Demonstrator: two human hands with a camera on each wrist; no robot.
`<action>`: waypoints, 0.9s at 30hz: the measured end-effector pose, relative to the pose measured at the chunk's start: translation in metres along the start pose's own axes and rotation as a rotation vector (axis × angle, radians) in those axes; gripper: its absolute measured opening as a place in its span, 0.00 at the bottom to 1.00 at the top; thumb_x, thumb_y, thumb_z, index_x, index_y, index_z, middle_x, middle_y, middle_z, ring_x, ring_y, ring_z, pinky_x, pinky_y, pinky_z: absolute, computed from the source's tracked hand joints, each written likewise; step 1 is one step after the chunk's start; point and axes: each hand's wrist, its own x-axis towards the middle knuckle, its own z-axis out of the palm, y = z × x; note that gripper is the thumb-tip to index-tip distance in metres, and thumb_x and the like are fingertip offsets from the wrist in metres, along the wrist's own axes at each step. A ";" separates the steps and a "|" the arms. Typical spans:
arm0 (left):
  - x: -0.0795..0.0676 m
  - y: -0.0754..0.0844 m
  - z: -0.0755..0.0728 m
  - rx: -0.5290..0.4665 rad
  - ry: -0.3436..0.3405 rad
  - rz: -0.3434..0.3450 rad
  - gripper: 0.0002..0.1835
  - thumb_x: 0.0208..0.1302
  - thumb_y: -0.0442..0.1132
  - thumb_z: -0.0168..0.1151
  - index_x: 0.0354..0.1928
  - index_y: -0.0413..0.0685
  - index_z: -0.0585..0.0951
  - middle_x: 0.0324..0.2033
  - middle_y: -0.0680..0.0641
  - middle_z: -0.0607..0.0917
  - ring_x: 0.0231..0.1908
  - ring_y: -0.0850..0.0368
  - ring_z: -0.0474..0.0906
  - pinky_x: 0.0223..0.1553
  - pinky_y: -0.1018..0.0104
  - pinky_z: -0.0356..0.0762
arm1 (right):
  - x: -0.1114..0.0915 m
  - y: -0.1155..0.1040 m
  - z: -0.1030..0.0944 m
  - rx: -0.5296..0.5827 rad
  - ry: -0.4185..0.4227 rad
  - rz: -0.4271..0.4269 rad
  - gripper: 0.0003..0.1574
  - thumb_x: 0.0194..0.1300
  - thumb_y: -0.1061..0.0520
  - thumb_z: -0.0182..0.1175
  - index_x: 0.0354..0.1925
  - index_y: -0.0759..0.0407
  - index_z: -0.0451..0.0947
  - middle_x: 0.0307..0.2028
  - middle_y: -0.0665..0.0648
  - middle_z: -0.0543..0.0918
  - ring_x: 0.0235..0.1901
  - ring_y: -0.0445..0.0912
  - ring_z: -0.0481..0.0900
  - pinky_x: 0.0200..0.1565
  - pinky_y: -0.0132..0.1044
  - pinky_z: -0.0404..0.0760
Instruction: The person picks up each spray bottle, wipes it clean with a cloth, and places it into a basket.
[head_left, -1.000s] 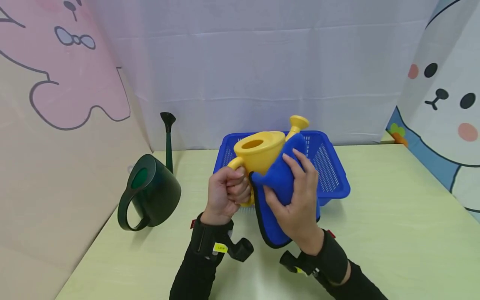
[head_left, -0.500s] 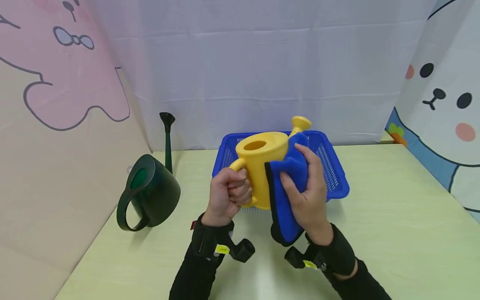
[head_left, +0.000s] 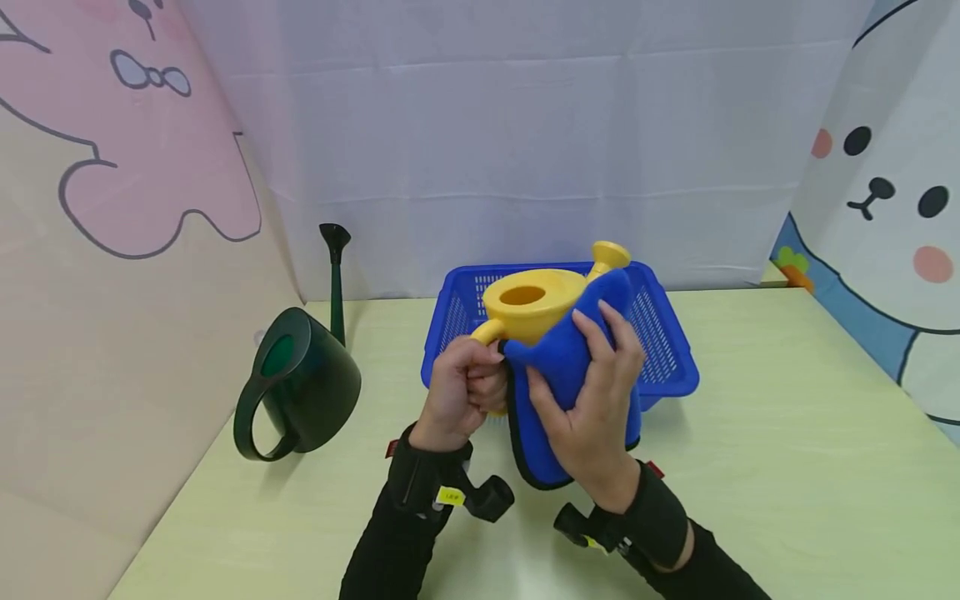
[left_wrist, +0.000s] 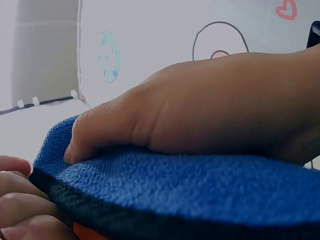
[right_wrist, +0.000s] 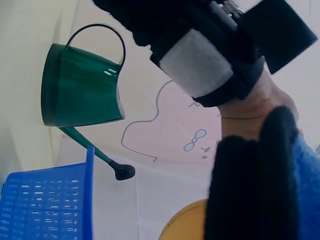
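In the head view my left hand [head_left: 461,396] grips the handle of a yellow watering can [head_left: 536,296], which is held up in front of a blue basket. My right hand [head_left: 596,400] holds a blue cloth [head_left: 551,417] with black edging against the can's near right side. Its thumb and fingers are spread and bent over the fabric. Much of the can's body is hidden behind the cloth, while its opening and rose stay visible. Close up in the left wrist view, the thumb [left_wrist: 110,125] of the right hand presses into the terry cloth [left_wrist: 150,180].
A dark green watering can [head_left: 318,383] stands on the pale table [head_left: 787,433] at the left, its spout pointing to the back. The blue perforated basket [head_left: 678,379] sits behind my hands. A white curtain [head_left: 525,150] closes off the back.
My right hand slid right along the yellow can with the cloth bunched, then came back left, spreading the cloth again. The can has shifted slightly right and down.
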 end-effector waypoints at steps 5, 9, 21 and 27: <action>0.001 0.001 -0.001 -0.009 -0.036 -0.006 0.15 0.53 0.31 0.35 0.12 0.52 0.54 0.07 0.56 0.53 0.06 0.63 0.46 0.09 0.66 0.39 | 0.005 0.003 -0.006 0.120 -0.057 0.084 0.36 0.55 0.51 0.54 0.58 0.64 0.57 0.60 0.67 0.56 0.60 0.53 0.54 0.53 0.60 0.63; 0.000 0.001 -0.001 0.007 -0.071 0.011 0.15 0.53 0.31 0.36 0.12 0.51 0.53 0.07 0.56 0.53 0.06 0.61 0.47 0.09 0.65 0.40 | 0.013 0.006 -0.015 0.232 -0.113 0.196 0.35 0.55 0.58 0.54 0.60 0.64 0.55 0.59 0.64 0.58 0.57 0.50 0.59 0.53 0.55 0.66; 0.001 0.000 0.000 0.029 -0.110 0.020 0.15 0.53 0.32 0.37 0.12 0.51 0.54 0.07 0.55 0.53 0.06 0.59 0.48 0.09 0.65 0.40 | 0.024 0.007 -0.026 0.346 -0.150 0.359 0.33 0.57 0.61 0.51 0.61 0.58 0.56 0.53 0.56 0.67 0.47 0.48 0.69 0.46 0.37 0.74; 0.003 -0.001 0.002 0.027 -0.103 0.019 0.15 0.53 0.31 0.37 0.12 0.51 0.53 0.07 0.55 0.52 0.05 0.60 0.46 0.08 0.65 0.39 | 0.018 0.009 -0.019 0.168 -0.045 0.150 0.34 0.53 0.56 0.55 0.58 0.63 0.60 0.59 0.63 0.64 0.58 0.50 0.60 0.54 0.57 0.65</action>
